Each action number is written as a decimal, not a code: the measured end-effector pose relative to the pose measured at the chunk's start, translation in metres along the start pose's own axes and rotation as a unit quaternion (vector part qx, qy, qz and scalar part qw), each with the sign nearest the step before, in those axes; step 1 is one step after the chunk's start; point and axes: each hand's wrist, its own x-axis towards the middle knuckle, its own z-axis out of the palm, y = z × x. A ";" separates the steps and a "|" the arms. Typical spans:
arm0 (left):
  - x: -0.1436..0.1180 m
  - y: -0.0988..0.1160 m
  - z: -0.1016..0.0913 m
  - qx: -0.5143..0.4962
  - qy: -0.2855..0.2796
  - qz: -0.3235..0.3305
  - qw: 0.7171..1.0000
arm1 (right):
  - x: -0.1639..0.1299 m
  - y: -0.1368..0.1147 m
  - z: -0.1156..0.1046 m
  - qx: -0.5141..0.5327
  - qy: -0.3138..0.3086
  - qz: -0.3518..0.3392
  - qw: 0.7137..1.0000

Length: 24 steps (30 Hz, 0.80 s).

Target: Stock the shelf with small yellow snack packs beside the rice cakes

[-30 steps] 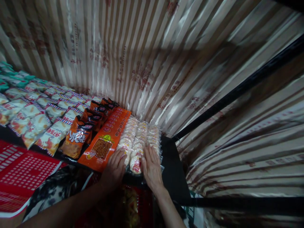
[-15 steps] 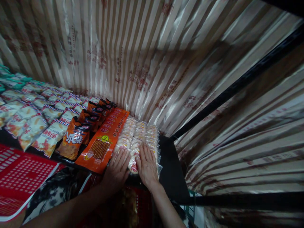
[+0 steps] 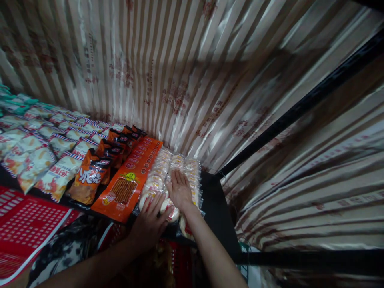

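Both hands are settling clear packs of round rice crackers [image 3: 177, 170] into place at the right end of a dark shelf [image 3: 217, 208], which I judge to be the arranging step of stocking. The right hand [image 3: 179, 190] lies flat on the packs, fingers spread. The left hand [image 3: 151, 222], fingers loosely spread, rests at the front edge on the nearest pack. Next would call for squaring the packs against the long orange snack pack [image 3: 130, 180] just beside them. Further left lie orange crisp bags [image 3: 90, 178] and white snack bags [image 3: 39, 160]. Striped satin curtain [image 3: 180, 80] backs the shelf; the light is dim.
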 end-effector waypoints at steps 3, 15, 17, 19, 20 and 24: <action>0.000 0.001 0.001 0.009 -0.010 0.001 1.000 | 0.000 -0.001 0.001 -0.003 -0.007 0.002 1.000; -0.001 -0.001 0.001 0.019 -0.063 0.006 0.998 | 0.046 -0.015 -0.011 0.051 -0.016 -0.030 0.998; -0.001 -0.001 0.001 0.019 -0.070 0.007 0.997 | 0.054 -0.018 -0.009 0.058 -0.032 -0.028 0.997; -0.001 -0.001 0.001 0.025 -0.068 0.009 0.997 | 0.057 -0.020 -0.006 0.062 -0.051 -0.024 0.997; 0.000 -0.001 0.001 0.028 -0.066 0.010 0.997 | 0.058 -0.020 -0.006 0.063 -0.059 -0.022 0.996; 0.000 -0.002 0.001 0.030 -0.062 0.013 0.998 | 0.057 -0.015 -0.006 0.065 -0.038 0.003 0.997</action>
